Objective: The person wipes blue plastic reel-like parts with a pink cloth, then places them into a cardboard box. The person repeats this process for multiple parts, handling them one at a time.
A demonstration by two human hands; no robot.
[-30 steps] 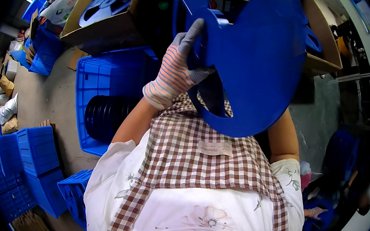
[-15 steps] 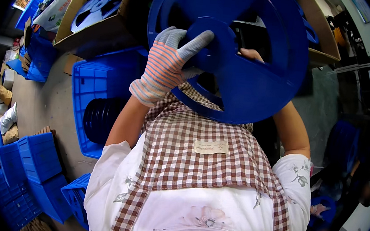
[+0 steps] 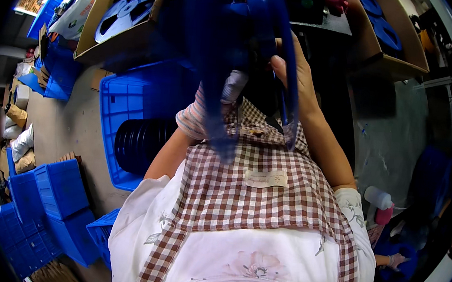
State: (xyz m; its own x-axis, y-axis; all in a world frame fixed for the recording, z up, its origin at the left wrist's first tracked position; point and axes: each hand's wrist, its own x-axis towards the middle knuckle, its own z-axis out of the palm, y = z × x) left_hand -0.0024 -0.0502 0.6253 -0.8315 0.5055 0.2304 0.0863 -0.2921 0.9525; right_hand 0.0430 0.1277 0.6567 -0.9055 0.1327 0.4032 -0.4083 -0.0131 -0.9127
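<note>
A blue plastic reel (image 3: 268, 17) is held up in front of my checked apron. It is turned nearly edge-on, with two round flanges either side of a hub, and its left flange is smeared by motion. My left hand (image 3: 194, 115), in a striped knit glove, grips the left flange, which covers most of its fingers; one fingertip shows beside the rim. Bare, my right hand (image 3: 296, 74) closes on the reel's right side, thumb bent inward near the hub.
Cardboard boxes holding blue reels stand at the far left (image 3: 85, 46) and far right (image 3: 408, 60). Dark discs (image 3: 141, 146) lie in a blue crate (image 3: 109, 124) at my left. Stacked blue crates (image 3: 61, 187) fill the lower left. Another person's gloved hand (image 3: 398, 261) shows at lower right.
The reel has turned from showing its broad face to nearly edge-on and shifted left. My left hand has moved lower; my right hand and forearm now show more fully.
</note>
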